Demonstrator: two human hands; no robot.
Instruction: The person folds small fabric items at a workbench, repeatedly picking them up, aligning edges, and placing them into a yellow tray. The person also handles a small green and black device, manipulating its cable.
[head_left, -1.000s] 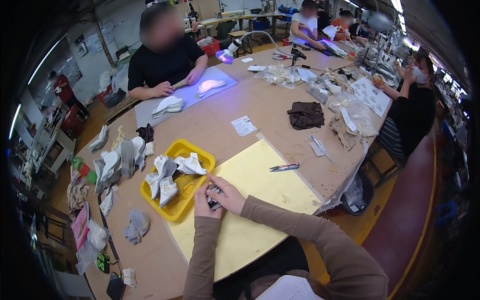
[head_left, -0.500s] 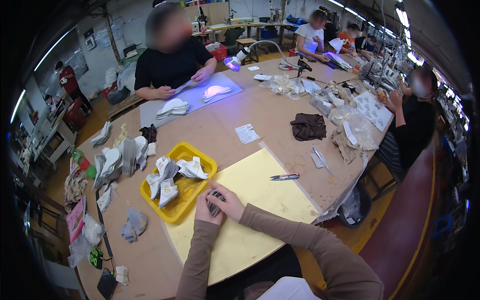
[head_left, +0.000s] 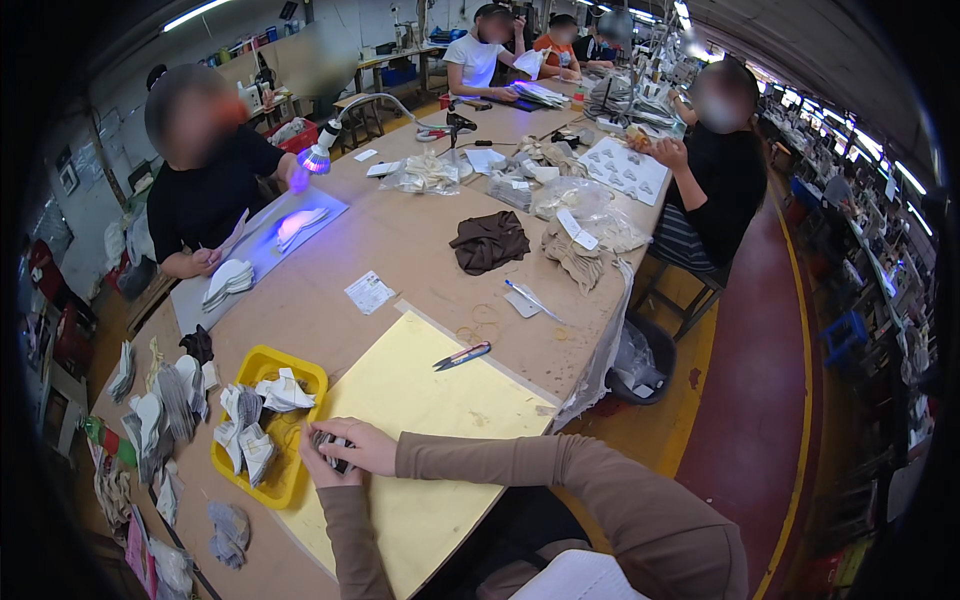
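Note:
Between my two hands is a small bundle of grey layered cloth pieces (head_left: pixel 334 449), mostly covered by the fingers. My left hand (head_left: pixel 322 466) is curled round its near left side. From the right, my right hand (head_left: pixel 366 446) lies over it with bent fingers. Both hands are above the left part of a yellow sheet (head_left: pixel 430 430), close to the right rim of a yellow plastic basket (head_left: pixel 318 376). Inside the basket lie several tied bundles of white and grey cloth pieces (head_left: pixel 257 452). Thread snips (head_left: pixel 463 356) rest on the far part of the sheet.
Stacks of pale cut pieces (head_left: pixel 150 425) and a grey cloth bundle (head_left: pixel 229 535) flank the basket. Farther off are a white label (head_left: pixel 369 292), brown cloth (head_left: pixel 489 242), a pen (head_left: pixel 533 299) and a lamp (head_left: pixel 318 155). Co-workers sit round the table. A dark bin (head_left: pixel 645 362) stands by its right edge.
My view has swung to the right, so the table and its things appear farther left. Both hands still hold the grey bundle beside the basket. The co-worker at the lamp has moved their hands apart.

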